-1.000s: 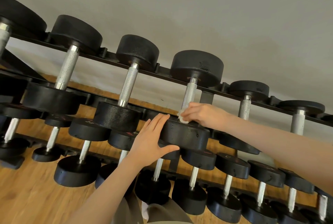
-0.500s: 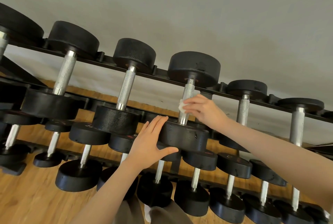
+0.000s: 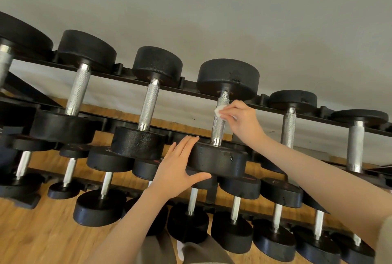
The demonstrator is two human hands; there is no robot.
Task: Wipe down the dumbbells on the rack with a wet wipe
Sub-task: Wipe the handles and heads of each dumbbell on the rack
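Item: wet wipe (image 3: pixel 220 108), small white wad, pinched in my right hand (image 3: pixel 241 118) against the upper part of a knurled steel handle (image 3: pixel 219 124), just under the rear head (image 3: pixel 228 78).

Change: a second ago I had it down on the near head (image 3: pixel 218 160); it has since travelled up the handle. I judge the near head done and the grip nearly covered.

Fingers: right fingertips (image 3: pixel 227 109) curled on the wipe, thumb behind it. Left hand (image 3: pixel 177 167) flat, fingers straight, thumb spread under the near head, steadying it.

Location: fourth dumbbell from the left, top tier of the rack (image 3: pixel 191 85); wooden floor (image 3: pixel 38 234) below.
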